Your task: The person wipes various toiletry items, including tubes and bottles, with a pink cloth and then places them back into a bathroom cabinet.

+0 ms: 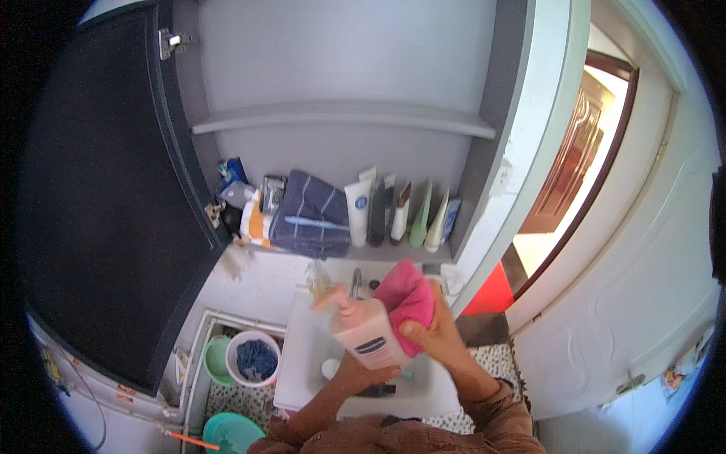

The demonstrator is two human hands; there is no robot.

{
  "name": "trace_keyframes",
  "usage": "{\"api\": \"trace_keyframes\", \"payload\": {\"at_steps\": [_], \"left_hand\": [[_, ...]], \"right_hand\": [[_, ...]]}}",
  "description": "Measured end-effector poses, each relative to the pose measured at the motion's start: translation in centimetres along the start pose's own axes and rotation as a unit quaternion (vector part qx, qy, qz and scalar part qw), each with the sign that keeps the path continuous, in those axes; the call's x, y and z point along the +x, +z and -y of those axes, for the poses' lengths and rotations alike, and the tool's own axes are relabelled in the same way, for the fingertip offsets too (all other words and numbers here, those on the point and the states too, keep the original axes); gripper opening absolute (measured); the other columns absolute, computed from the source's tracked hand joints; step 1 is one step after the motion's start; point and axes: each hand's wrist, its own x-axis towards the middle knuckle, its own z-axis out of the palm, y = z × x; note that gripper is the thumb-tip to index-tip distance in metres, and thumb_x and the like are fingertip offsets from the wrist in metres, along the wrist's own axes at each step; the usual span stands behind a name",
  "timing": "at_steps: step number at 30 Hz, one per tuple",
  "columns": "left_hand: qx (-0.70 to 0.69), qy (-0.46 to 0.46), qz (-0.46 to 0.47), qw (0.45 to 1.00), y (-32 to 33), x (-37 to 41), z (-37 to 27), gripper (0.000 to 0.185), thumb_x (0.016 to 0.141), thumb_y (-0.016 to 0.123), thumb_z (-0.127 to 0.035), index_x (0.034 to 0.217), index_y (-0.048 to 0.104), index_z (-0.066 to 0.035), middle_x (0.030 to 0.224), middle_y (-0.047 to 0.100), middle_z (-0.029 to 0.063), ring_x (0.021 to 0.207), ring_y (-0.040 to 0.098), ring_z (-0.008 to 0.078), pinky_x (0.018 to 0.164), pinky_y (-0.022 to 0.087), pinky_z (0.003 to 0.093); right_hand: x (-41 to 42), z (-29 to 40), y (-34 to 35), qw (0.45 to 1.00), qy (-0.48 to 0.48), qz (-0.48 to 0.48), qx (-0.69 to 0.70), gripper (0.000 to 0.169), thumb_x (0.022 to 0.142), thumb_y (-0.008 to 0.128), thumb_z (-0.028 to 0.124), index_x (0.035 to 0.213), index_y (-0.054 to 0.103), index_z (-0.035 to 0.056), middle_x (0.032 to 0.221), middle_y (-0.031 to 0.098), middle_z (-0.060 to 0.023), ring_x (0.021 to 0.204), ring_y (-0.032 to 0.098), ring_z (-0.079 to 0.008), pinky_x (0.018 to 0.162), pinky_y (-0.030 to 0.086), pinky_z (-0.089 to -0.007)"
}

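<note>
A pale pink pump bottle (367,337) is tilted above the white washbasin (306,340), its pump head pointing up and left. My left hand (366,374) grips the bottle near its base. In my right hand (426,336) is a bunched pink cloth (404,295), pressed against the bottle's right side. Behind the bottle rises a curved metal faucet (356,282). A white round item (330,369) and a dark object (379,391) show in the basin, partly hidden by my left hand and forearm.
Above the basin, an open wall cabinet holds a folded dark blue towel (312,235) and several upright tubes, including a white tube (358,215). Its dark door (108,198) swings out left. Buckets stand below left, including a white bucket (231,369) with dark cloth. A white door (601,340) is at right.
</note>
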Motion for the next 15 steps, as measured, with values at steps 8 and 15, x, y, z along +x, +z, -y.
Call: {"api": "trace_keyframes", "payload": {"at_steps": [8, 15], "left_hand": [[-0.168, 0.072, 0.010, 0.983, -0.9, 2.7, -5.3, 0.069, 0.072, 0.078, 0.003, 0.132, 0.045, -0.001, 0.127, 0.057, 0.0123, 0.113, 0.059, 0.0206, 0.095, 0.051, 0.0379], [-0.049, 0.061, -0.021, 0.997, -5.1, 2.9, -5.1, 0.060, 0.075, 0.077, 0.001, 0.129, 0.051, 0.001, 0.125, 0.061, 0.0115, 0.112, 0.060, 0.0186, 0.096, 0.049, 0.0331]], "right_hand": [[4.5, 3.1, -0.5, 0.994, -0.010, -0.048, -0.101, 0.048, 0.074, 0.078, 0.003, 0.117, 0.058, -0.0009, 0.099, 0.068, -0.0051, 0.090, 0.065, -0.0141, 0.082, 0.053, -0.0301], [17.8, 19.7, -1.8, 0.627, -0.414, -0.115, -0.649, 0.071, 0.066, 0.082, 0.031, 0.128, 0.057, 0.0061, 0.124, 0.058, -0.0168, 0.116, 0.051, -0.0369, 0.098, 0.040, -0.0429]]}}
